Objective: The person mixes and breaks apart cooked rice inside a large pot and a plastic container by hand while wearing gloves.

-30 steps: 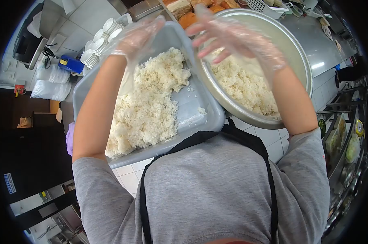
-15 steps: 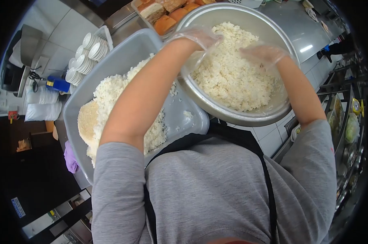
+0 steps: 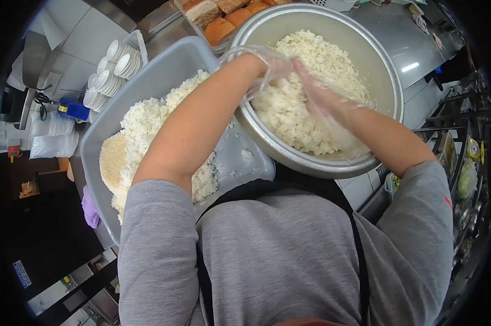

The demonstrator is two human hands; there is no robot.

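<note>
My left hand (image 3: 276, 64), in a loose clear plastic glove, is over the left side of a large round metal pot (image 3: 384, 70). Its fingers are smeared and partly covered by the glove. Across from it, my right hand (image 3: 325, 92), gloved the same way, reaches flat into the pot with fingers stretched toward the left hand. The fingertips of both come close together; whether they touch I cannot tell. White cooked rice (image 3: 316, 51) fills much of the pot. Below the left hand, between the two, some rice is blurred by motion.
Left of the pot stands a grey plastic tub (image 3: 96, 179) with a mound of rice (image 3: 147, 117) and a round compacted piece (image 3: 114, 160). Behind are a container of browned food blocks (image 3: 218, 30), stacked white dishes (image 3: 127, 65) and a steel counter (image 3: 400, 32).
My right hand has swept left and inward across the rice, closer to my left hand. Rice near the left hand has been stirred. The left hand has shifted slightly.
</note>
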